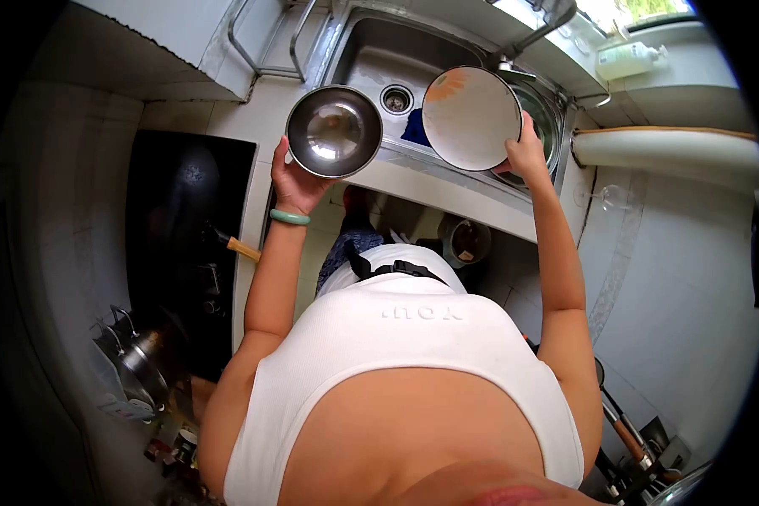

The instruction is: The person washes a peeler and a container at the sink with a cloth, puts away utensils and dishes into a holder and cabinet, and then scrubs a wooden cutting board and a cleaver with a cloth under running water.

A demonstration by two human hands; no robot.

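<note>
A shiny metal bowl [335, 132] is held by its lower left rim in my left hand [299, 184], its hollow side facing up. My right hand [526, 154] grips the right edge of a white plate [471, 118] with an orange flower pattern near its top. Both dishes are raised over the front part of the steel sink [371, 51]. Between them, a dark blue cloth [415, 128] lies in the sink beside the drain [396, 99].
The faucet [506, 66] stands behind the plate. To the left is a black stove top [185, 228] with a wooden handle [244, 249] at its edge. A soap bottle [628, 60] lies on the window ledge. Below the counter is a bin [466, 241].
</note>
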